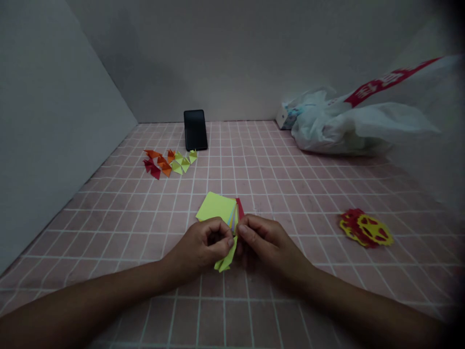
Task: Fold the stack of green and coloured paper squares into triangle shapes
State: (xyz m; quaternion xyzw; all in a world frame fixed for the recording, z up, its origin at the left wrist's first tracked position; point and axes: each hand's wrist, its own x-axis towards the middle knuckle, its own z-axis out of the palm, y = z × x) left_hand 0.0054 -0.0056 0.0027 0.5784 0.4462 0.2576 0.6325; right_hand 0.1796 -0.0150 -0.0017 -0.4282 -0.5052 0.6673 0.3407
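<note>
Between my hands is a small folded piece of yellow-green paper [225, 261], its layered lower end pointing down toward me. My left hand [203, 245] pinches it between thumb and fingers from the left. On the right, my right hand [272, 245] is closed, thumb against index finger, at the upper end of the same paper; its other fingers are partly hidden. Just beyond my hands lies a fanned stack of square paper sheets [216, 206], yellow-green on top, with blue and red edges showing at its right side.
Several small folded paper pieces [165, 166] in red, orange and pale yellow lie at the back left. Behind them is a black phone [195, 130]. A white plastic bag [334, 128] and a box [285, 116] stand back right. Red and yellow cut-out discs [374, 230] lie to the right.
</note>
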